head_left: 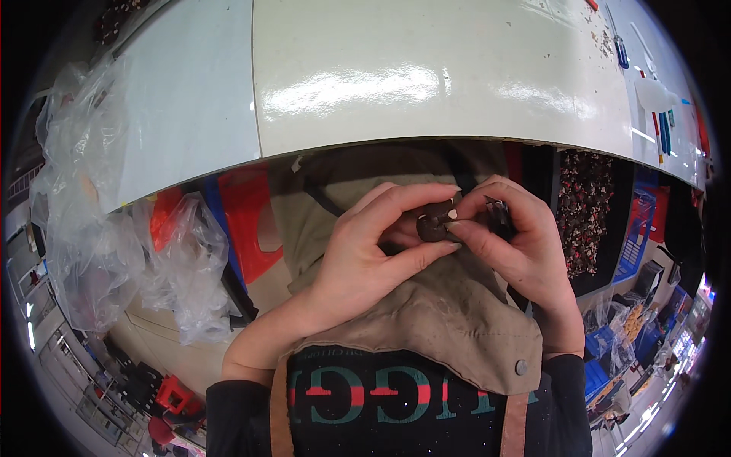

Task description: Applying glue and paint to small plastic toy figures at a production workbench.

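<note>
Head view | left hand (365,255): thumb and fingers pinched shut on small dark round nut (435,223), just right of frame centre, over tan apron (449,320) | right hand (518,244): fingertips closed on nut from 3 o'clock, small dark tool tucked behind | white table (426,76) at 12 o'clock, clear bags (114,244) at 9 | risk: nut is smooth and could slip into the lap.

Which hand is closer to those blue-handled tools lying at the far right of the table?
The right hand. It sits below the blue-handled tools, toward that side; the left hand is farther left, pinching the small dark round object.
</note>
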